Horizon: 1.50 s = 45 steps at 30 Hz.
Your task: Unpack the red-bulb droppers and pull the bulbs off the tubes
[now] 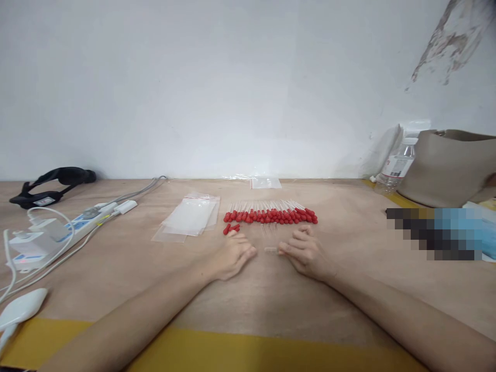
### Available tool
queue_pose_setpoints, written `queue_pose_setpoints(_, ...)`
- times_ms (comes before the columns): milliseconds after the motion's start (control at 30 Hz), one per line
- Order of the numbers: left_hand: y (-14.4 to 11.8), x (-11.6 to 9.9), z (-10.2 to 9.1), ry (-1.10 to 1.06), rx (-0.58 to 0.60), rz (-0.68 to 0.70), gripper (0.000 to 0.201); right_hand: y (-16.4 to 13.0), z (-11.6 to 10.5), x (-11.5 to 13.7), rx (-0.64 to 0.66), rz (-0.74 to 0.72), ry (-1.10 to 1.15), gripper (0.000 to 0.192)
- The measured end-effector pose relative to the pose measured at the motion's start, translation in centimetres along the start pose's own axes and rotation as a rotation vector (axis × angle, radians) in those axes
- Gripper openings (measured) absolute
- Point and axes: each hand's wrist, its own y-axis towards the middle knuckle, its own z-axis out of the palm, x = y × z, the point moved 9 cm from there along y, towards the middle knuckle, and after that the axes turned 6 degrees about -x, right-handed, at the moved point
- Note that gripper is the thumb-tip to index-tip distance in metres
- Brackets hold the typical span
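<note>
My right hand (308, 253) is closed, its fingertips at the end of a short, clear tube (270, 250) that is blurred and points left. My left hand (235, 257) is curled with thumb and forefinger together, facing the tube across a small gap; whatever it may hold is hidden. Just beyond my left fingers lie several loose red rubber bulbs (231, 228). A few bare glass tubes (269, 229) rest between and beyond my hands. Behind them, a row of droppers (267, 215) lies with red bulbs towards me and clear tubes towards the wall.
Clear zip bags (189, 217) are stacked left of the droppers, and another bag (266, 183) lies by the wall. A power strip (83, 227) with chargers and a black strap (54, 186) are at left. A plastic bottle (399, 163) and a grey-brown container (445, 168) stand at right.
</note>
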Motion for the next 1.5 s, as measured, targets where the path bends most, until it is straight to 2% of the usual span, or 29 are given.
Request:
queue_pose_setpoints(200, -0.6, 3.5, -3.3, -0.047, -0.137, -0.232, 0.033, -0.6, -0.6, -4.4, -0.027, 0.335, 0.03, 0.027)
queue_pose_setpoints(333, -1.2, 7.5, -6.1, -0.018, -0.282, -0.512, 0.026, -1.1, 0.0, -5.8, -0.01, 0.5, -0.007, 0.025)
queue_pose_setpoints(433, -2.5, 10.8, -6.2, 0.03, -0.217, -0.695, 0.024, -1.0, 0.6, -6.0, 0.011, 0.532, -0.032, 0.017)
queue_pose_setpoints(533, -3.0, 12.5, -5.4, 0.018, -0.165, -0.729, 0.025, -0.4, 1.1, -5.5, 0.017, 0.482, -0.084, 0.015)
queue_pose_setpoints(800, -2.5, 12.8, -3.8, -0.014, -0.129, -0.736, 0.037, 0.3, 1.4, -3.9, -0.021, 0.406, -0.071, 0.015)
queue_pose_setpoints(1100, -1.3, 11.9, -5.6, 0.171, -0.272, -0.64, 0.029, 0.6, 1.3, -2.8, 0.003, 0.34, -0.064, 0.022)
queue_pose_setpoints(1367, -0.4, 13.2, -4.3, 0.135, -0.245, -0.715, 0.03, 0.7, 1.5, -2.4, 0.08, 0.33, -0.082, 0.03)
queue_pose_setpoints(1500, -0.8, 13.8, -4.0, 0.087, -0.286, -0.767, 0.026, 0.7, 1.4, -2.4, 0.091, 0.332, -0.084, 0.035)
